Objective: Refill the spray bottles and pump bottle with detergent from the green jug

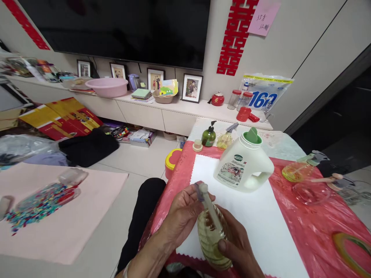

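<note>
Both hands held one small clear bottle (pixel 211 237) at the near edge of the table (pixel 304 231), over the white cloth (pixel 255 216). My left hand (pixel 181 216) pinched its pale neck and cap between closed fingers; my right hand (pixel 236 247) was wrapped tight around the ribbed belly. I saw yellowish liquid inside — roughly half full — and the bottle leaned slightly. Beyond it, mid-table, lay a white jug (pixel 245 166) with a green cap.

Yellowish ribbed bottle (pixel 211 239) — white jug (pixel 243 166), green cap (pixel 251 136) — red tablecloth (pixel 307 227).
</note>
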